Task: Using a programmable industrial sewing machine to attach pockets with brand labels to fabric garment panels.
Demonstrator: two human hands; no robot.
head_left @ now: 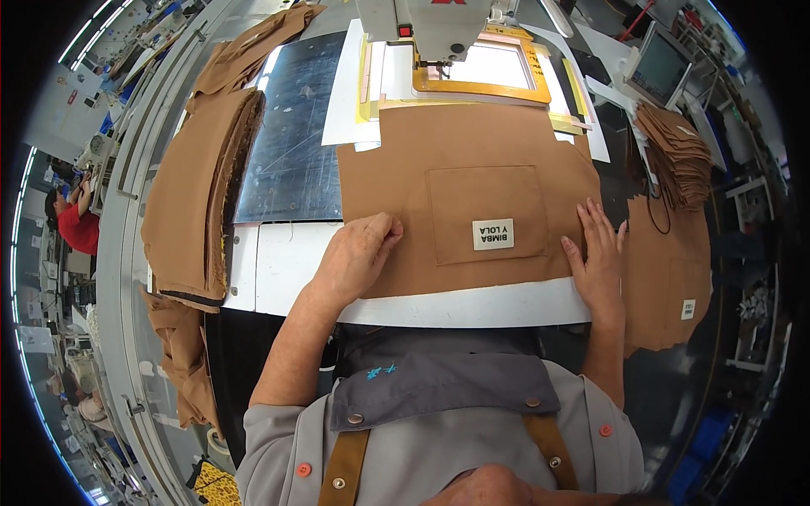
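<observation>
Smoothing brown pocket panel (472, 211) flat on white table (472, 305) below sewing machine (434, 25): my left hand (359, 253) pinches panel edge, right hand (597, 253) presses, fingers spread. Best kept taut, square.

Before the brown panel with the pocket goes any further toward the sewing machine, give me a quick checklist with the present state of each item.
1. Left hand on the brown fabric panel: ok, fingers curled on its left part.
2. Right hand on the panel: ok, flat on its right edge.
3. Pocket lying flat: ok, no folds visible, white label at its lower middle.
4. Panel lying smooth on the white table edge: ok, no big wrinkles.
5. Yellow frame under the sewing machine head: cannot tell whether it is free; the panel's top edge lies just below it.
6. Needle position: cannot tell, hidden by the machine head.
</observation>
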